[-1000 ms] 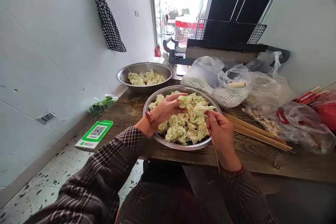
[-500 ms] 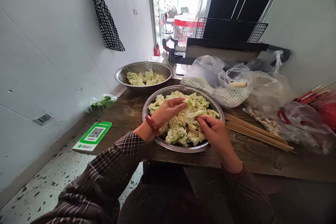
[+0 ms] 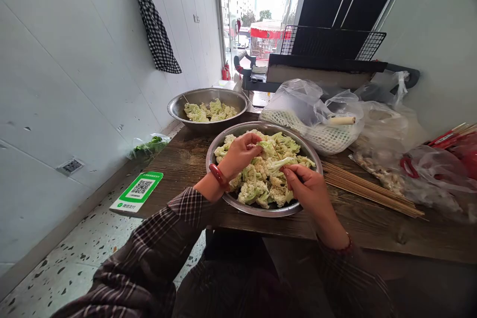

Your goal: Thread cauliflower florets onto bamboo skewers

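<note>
Above a steel bowl (image 3: 274, 212) of cauliflower florets, my two hands work close together. My left hand (image 3: 241, 155) has thumb and fingers closed on a pale green cauliflower floret (image 3: 266, 146). Fingertips of my right hand (image 3: 307, 188) pinch a thin bamboo skewer (image 3: 276, 152), partly hidden, which runs toward the left hand. A pale cauliflower stem (image 3: 282, 162) lies right at the right fingertips; I cannot tell whether the skewer passes through it. More cauliflower (image 3: 257, 191) fills the bowl underneath.
Behind stands a second steel bowl (image 3: 175, 108) with fewer florets. A bundle of bamboo skewers (image 3: 372, 191) lies right of the near bowl on the wooden table (image 3: 179, 159). Plastic bags (image 3: 298, 92) crowd the back right, and a QR-code card (image 3: 138, 190) sits at the left corner.
The whole view has shifted slightly, so everything sits a little further right. Both hands keep their hold, with the left fingers a bit more curled around the floret.
</note>
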Tool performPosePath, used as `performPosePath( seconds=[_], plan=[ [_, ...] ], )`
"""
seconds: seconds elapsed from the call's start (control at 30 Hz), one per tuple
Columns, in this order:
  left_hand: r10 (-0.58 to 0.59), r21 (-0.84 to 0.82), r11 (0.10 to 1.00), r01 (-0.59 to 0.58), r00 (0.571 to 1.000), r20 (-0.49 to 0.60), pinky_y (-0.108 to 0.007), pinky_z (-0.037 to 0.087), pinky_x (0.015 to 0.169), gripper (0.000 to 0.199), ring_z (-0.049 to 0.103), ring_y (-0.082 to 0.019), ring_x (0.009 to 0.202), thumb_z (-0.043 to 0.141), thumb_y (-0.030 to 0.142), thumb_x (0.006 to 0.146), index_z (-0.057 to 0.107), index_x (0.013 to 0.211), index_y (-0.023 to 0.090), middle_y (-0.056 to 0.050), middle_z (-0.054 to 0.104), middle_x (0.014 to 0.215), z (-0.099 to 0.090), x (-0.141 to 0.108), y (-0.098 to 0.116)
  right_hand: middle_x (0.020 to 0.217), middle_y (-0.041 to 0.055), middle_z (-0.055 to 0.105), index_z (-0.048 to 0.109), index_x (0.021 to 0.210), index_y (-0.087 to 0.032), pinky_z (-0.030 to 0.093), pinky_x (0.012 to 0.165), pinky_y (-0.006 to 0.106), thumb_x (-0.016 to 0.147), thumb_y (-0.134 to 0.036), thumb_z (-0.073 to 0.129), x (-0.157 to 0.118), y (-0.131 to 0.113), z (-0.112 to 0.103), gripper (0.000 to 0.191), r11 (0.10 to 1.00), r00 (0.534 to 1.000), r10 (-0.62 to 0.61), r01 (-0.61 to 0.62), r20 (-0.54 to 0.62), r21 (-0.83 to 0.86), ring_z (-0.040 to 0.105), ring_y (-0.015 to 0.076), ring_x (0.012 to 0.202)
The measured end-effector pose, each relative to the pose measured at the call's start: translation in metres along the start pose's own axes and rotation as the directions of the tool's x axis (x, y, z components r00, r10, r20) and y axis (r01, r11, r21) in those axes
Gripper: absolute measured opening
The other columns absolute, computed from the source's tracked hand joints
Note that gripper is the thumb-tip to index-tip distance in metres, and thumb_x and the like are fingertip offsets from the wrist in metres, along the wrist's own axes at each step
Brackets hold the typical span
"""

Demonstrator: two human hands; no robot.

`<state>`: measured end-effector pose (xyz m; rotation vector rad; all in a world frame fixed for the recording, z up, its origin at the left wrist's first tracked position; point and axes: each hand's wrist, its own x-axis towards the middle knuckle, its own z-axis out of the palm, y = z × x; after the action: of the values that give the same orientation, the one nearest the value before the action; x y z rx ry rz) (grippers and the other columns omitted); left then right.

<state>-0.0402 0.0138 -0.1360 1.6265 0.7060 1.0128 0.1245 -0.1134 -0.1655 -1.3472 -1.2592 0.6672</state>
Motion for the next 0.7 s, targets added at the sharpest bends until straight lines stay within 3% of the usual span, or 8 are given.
performPosePath(
  seconds=[0.17,0.27,0.4,0.53,0.6,0.7],
  plan=[
    [0.255,0.376,0.905,-0.201,0.962,-0.1,-0.028,0.047,0.076,0.008,0.057,-0.017,0.093,0.071,0.011,0.071,0.07,0.075,0.017,-0.005,0.062,0.095,-0.002,0.003,-0.002,0.055,-0.0032,0.056,0.077,0.092,-0.017,0.034,0.046,0.023,0.088,-0.046,0.063,-0.001,0.001,-0.001,0.033,1.0,1.0,0.021,-0.021,-0.009,0.01,0.046,0.0097,0.047],
    [0.335,0.458,0.853,-0.249,0.935,-0.115,-0.026,0.047,0.071,0.011,0.053,-0.013,0.079,0.068,0.009,0.073,0.072,0.075,0.019,-0.002,0.057,0.083,-0.002,0.002,0.001,0.056,-0.0031,0.057,0.077,0.093,-0.017,0.035,0.047,0.023,0.089,-0.046,0.062,-0.001,0.001,-0.001,0.033,1.0,1.0,0.026,-0.026,-0.014,0.005,0.047,0.01,0.048],
    [0.27,0.326,0.918,-0.223,0.957,-0.104,-0.022,0.047,0.058,0.007,0.058,-0.008,0.062,0.064,0.013,0.079,0.069,0.079,0.018,-0.001,0.057,0.083,0.001,-0.001,0.003,0.055,-0.0029,0.056,0.077,0.09,-0.017,0.035,0.047,0.023,0.09,-0.046,0.061,-0.001,0.0,-0.001,0.033,1.0,1.0,-0.005,0.006,0.012,-0.022,0.047,0.0103,0.048],
    [0.09,0.161,0.984,-0.072,0.989,-0.113,-0.02,0.046,0.048,0.007,0.066,-0.01,0.054,0.065,0.022,0.081,0.065,0.086,0.017,0.001,0.059,0.082,0.005,-0.003,0.006,0.057,-0.0012,0.058,0.076,0.088,-0.016,0.036,0.047,0.024,0.09,-0.045,0.06,0.001,-0.002,-0.001,0.034,0.996,0.998,-0.038,0.042,0.058,-0.078,0.048,0.0111,0.049],
    [0.029,0.08,0.997,-0.02,0.994,-0.106,-0.02,0.049,0.049,0.012,0.068,-0.012,0.056,0.067,0.024,0.08,0.063,0.089,0.017,0.002,0.06,0.077,0.006,-0.004,0.008,0.059,0.0,0.06,0.077,0.089,-0.015,0.038,0.048,0.024,0.09,-0.044,0.059,0.001,-0.002,0.0,0.033,0.992,0.997,-0.045,0.052,0.065,-0.114,0.05,0.0122,0.051],
    [0.014,-0.077,0.997,-0.018,0.998,-0.063,-0.025,0.058,0.064,0.014,0.072,-0.014,0.066,0.068,0.022,0.079,0.062,0.09,0.015,0.001,0.066,0.074,0.007,-0.006,0.011,0.068,0.0032,0.067,0.077,0.091,-0.016,0.044,0.052,0.025,0.092,-0.043,0.057,0.002,0.0,0.001,0.033,0.987,0.996,-0.068,0.076,0.063,-0.144,0.056,0.0142,0.056]
  ],
)
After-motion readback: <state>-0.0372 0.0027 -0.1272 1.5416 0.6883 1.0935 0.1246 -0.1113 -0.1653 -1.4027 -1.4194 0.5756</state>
